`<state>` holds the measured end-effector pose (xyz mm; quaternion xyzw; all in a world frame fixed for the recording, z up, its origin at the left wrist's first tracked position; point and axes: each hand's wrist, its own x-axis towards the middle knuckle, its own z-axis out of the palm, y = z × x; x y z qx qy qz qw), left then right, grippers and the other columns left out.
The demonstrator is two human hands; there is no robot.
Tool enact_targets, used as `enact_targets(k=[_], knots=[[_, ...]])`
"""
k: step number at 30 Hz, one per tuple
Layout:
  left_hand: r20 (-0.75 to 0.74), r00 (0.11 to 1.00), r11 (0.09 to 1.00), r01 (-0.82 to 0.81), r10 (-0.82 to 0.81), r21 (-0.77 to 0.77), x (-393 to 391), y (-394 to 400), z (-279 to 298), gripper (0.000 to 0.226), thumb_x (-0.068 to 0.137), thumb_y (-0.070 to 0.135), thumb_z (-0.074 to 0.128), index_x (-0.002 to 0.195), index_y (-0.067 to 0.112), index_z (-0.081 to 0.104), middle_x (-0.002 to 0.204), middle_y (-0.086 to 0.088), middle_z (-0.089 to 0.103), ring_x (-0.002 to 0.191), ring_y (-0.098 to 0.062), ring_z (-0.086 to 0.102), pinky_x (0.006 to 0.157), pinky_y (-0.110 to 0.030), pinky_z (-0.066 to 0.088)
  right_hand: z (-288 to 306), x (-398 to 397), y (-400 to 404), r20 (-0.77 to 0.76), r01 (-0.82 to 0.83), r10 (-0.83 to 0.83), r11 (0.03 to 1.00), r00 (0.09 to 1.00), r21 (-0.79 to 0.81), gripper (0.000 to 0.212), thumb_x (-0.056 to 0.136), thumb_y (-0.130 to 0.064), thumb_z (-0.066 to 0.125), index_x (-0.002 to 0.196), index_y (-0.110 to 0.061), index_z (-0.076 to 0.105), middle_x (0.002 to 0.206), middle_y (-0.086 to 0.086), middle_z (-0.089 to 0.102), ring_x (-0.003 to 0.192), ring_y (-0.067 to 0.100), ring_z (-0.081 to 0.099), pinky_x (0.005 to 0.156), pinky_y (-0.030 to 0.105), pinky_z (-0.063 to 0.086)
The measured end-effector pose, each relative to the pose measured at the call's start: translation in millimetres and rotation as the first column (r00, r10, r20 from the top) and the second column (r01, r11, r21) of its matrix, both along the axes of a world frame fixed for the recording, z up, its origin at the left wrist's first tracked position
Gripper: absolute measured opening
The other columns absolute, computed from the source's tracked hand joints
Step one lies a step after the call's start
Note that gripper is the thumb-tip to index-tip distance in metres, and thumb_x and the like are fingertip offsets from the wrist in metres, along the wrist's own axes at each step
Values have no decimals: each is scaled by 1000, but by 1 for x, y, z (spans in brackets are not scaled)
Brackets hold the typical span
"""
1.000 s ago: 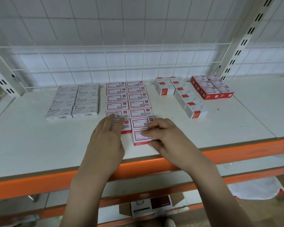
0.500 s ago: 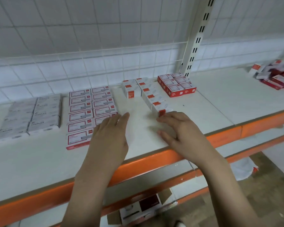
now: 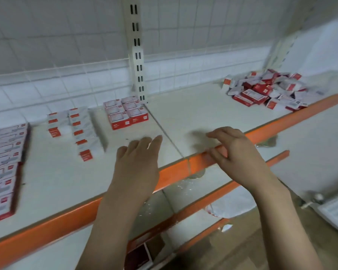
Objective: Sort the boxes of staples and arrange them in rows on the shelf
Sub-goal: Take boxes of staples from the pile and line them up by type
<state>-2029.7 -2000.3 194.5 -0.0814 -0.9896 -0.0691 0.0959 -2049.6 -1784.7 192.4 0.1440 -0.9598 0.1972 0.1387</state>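
On the white shelf [image 3: 193, 117] sorted staple boxes lie in rows: red-bordered boxes [image 3: 4, 168] at the far left, white boxes with red ends [image 3: 82, 131] beside them, and a block of red boxes [image 3: 127, 112] near the upright. An unsorted heap of red and white boxes [image 3: 265, 90] lies at the far right. My left hand [image 3: 139, 162] hovers over the shelf's front, fingers straight, holding nothing. My right hand [image 3: 234, 151] hangs above the orange front edge, fingers loosely bent and empty.
A slotted white upright [image 3: 137, 55] and a wire grid back the shelf. An orange beam [image 3: 170, 172] runs along its front edge. Below are lower shelves, an open cardboard box [image 3: 141, 254] and a white bag [image 3: 232, 205]. A radiator [image 3: 336, 213] stands at the lower right.
The view has swung right, so the sorted rows now sit at the left and the unsorted heap is nearer. Both hands left the red-bordered boxes and moved right, empty.
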Motion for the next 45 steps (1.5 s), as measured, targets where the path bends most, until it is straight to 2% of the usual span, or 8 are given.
enact_targets(k=[4, 9, 15, 22, 30, 35, 41, 45], knots=[[-21, 999, 999, 32, -31, 17, -18, 69, 4, 48, 99, 29, 34, 145, 26, 21, 145, 6, 34, 129, -18, 35, 103, -34, 27, 0, -21, 66, -12, -13, 14, 999, 1000, 32, 33, 84, -16, 66, 117, -11, 61, 112, 6, 60, 105, 26, 54, 88, 24, 37], [13, 1000, 1000, 24, -24, -13, -32, 122, 1, 39, 97, 30, 34, 135, 29, 40, 136, 8, 43, 120, -19, 43, 97, -34, 30, -3, -44, 117, 26, -46, 45, 998, 999, 39, 32, 84, -14, 64, 116, -9, 62, 110, 9, 60, 102, 30, 55, 86, 32, 41], [83, 996, 995, -12, 20, -97, -54, 150, 2, 41, 97, 37, 32, 137, 29, 36, 135, 7, 43, 122, -19, 41, 99, -34, 29, -10, -68, 147, 84, -21, 20, 1000, 996, 3, 36, 85, -18, 64, 120, -10, 60, 117, 9, 59, 109, 30, 52, 94, 38, 40], [76, 996, 995, 57, -51, -76, -100, 161, 11, 46, 97, 39, 33, 142, 27, 30, 138, 5, 42, 124, -19, 39, 100, -34, 28, -2, -92, 163, 69, 50, -51, 999, 996, 11, 40, 89, -24, 59, 127, -15, 54, 122, 4, 55, 114, 24, 49, 96, 32, 38], [70, 986, 983, 156, -150, -93, -137, 173, 9, 40, 97, 39, 33, 133, 22, 40, 131, 4, 48, 119, -19, 45, 97, -33, 33, -8, -109, 173, 92, 142, -141, 990, 986, -1, 42, 89, -24, 59, 130, -14, 52, 125, 5, 54, 115, 24, 49, 96, 29, 36], [77, 976, 974, 212, -206, -84, -155, 190, 4, 42, 98, 39, 32, 135, 21, 38, 133, 4, 47, 120, -17, 44, 98, -33, 33, -18, -120, 191, 122, 188, -182, 981, 976, -42, 42, 88, -24, 61, 128, -11, 54, 123, 6, 55, 114, 23, 50, 94, 20, 32], [57, 978, 977, 203, -199, -69, -185, 225, 5, 45, 97, 43, 33, 136, 21, 36, 137, 2, 44, 124, -18, 42, 101, -34, 34, -10, -152, 225, 98, 166, -161, 985, 982, -40, 41, 87, -19, 60, 128, -12, 53, 124, 7, 55, 115, 26, 49, 97, 29, 36], [73, 979, 981, 194, -192, -21, -212, 257, 3, 54, 93, 51, 38, 136, 19, 36, 135, -1, 42, 123, -20, 42, 99, -34, 36, -4, -172, 258, 83, 139, -138, 990, 987, -8, 40, 87, -17, 61, 126, -13, 55, 120, 6, 56, 111, 24, 51, 89, 19, 32]])
